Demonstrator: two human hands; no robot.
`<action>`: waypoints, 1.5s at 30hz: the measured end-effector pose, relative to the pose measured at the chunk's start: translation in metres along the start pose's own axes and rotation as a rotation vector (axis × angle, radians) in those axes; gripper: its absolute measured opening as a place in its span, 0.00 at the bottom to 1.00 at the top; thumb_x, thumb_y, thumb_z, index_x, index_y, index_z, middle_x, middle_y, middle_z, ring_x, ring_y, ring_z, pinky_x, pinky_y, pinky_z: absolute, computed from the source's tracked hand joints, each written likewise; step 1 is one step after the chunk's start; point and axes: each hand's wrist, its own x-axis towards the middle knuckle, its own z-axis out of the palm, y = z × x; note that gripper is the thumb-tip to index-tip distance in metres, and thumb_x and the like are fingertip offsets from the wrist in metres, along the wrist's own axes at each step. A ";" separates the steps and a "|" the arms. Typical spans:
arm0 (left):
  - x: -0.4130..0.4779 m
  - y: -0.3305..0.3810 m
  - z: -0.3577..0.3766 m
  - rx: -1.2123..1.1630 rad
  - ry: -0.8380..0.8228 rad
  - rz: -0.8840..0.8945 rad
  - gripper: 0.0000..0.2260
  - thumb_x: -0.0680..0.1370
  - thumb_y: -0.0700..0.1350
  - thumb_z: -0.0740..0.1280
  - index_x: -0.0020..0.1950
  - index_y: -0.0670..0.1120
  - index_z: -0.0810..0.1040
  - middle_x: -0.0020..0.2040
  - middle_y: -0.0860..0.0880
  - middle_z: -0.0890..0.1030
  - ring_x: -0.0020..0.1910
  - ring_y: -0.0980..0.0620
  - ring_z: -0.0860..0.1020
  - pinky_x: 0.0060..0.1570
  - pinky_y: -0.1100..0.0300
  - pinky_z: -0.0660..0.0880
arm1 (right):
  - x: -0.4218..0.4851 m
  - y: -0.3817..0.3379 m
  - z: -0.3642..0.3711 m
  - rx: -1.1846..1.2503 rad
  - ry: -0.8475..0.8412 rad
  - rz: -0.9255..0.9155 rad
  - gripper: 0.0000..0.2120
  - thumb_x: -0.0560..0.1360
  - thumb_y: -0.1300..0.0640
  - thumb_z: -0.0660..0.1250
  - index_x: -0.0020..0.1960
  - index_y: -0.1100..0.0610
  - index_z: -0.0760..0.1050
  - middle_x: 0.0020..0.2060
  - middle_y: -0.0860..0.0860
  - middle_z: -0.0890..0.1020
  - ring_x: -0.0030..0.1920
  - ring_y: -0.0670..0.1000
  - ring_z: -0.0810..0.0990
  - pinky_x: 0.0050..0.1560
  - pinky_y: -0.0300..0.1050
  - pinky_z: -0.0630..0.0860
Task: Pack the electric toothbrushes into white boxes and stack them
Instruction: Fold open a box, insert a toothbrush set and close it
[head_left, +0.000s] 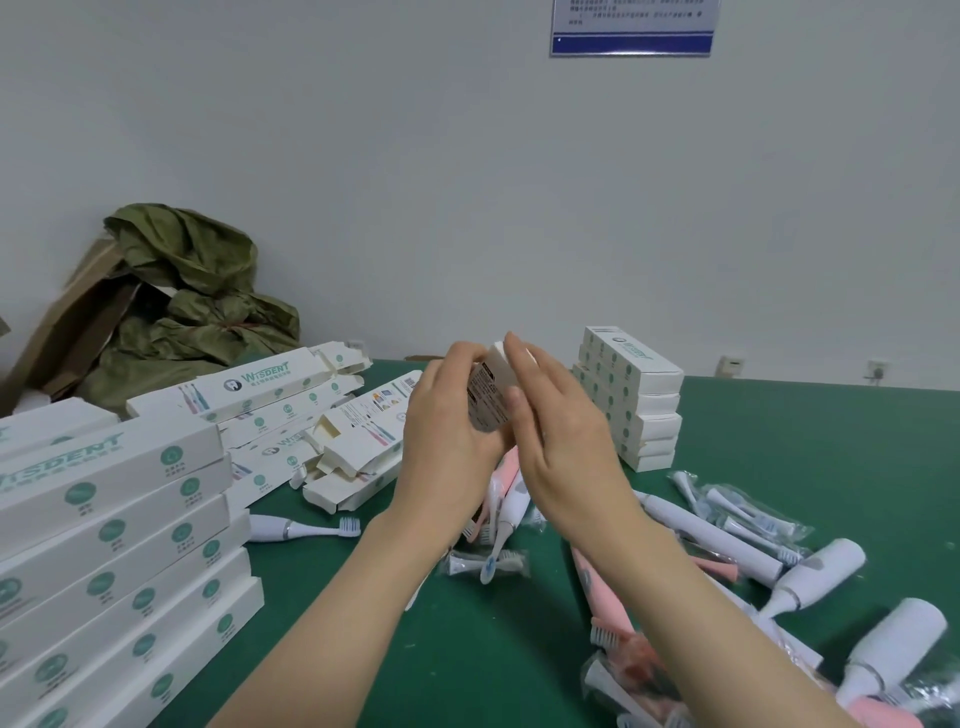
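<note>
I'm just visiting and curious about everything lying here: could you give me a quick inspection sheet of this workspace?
surface: green table, much of it covered.
job's things: white box held in the air; small closed stack back right; bigger stack at left; open boxes in the middle; loose toothbrushes on the right.
clutter: bagged brush heads; crumpled green sheet with a cardboard carton.
grips: left hand grips the held box; right hand lies straight-fingered against it.
cables: nothing seen.
surroundings: pale wall, blue-edged notice, wall sockets.

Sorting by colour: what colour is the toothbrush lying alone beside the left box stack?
The toothbrush is white, seen best in the head view.
</note>
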 end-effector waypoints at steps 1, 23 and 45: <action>0.000 -0.001 -0.001 -0.001 0.004 -0.007 0.18 0.69 0.42 0.71 0.50 0.57 0.68 0.47 0.54 0.75 0.46 0.60 0.73 0.40 0.76 0.66 | -0.001 -0.002 0.003 0.002 -0.030 0.003 0.21 0.81 0.55 0.53 0.73 0.57 0.64 0.69 0.53 0.69 0.69 0.47 0.67 0.69 0.36 0.62; 0.022 -0.034 -0.059 0.214 -0.603 -0.160 0.25 0.63 0.53 0.80 0.53 0.62 0.71 0.50 0.67 0.74 0.49 0.75 0.71 0.41 0.76 0.67 | 0.005 0.031 -0.015 1.057 0.196 0.931 0.13 0.77 0.58 0.65 0.59 0.65 0.74 0.49 0.57 0.84 0.48 0.53 0.84 0.49 0.44 0.81; 0.013 -0.013 -0.037 0.191 -0.438 -0.037 0.40 0.65 0.50 0.77 0.68 0.65 0.57 0.63 0.57 0.68 0.61 0.58 0.66 0.49 0.65 0.66 | 0.013 0.018 -0.033 0.635 0.385 0.686 0.16 0.77 0.62 0.63 0.30 0.63 0.74 0.26 0.53 0.77 0.31 0.50 0.76 0.37 0.45 0.82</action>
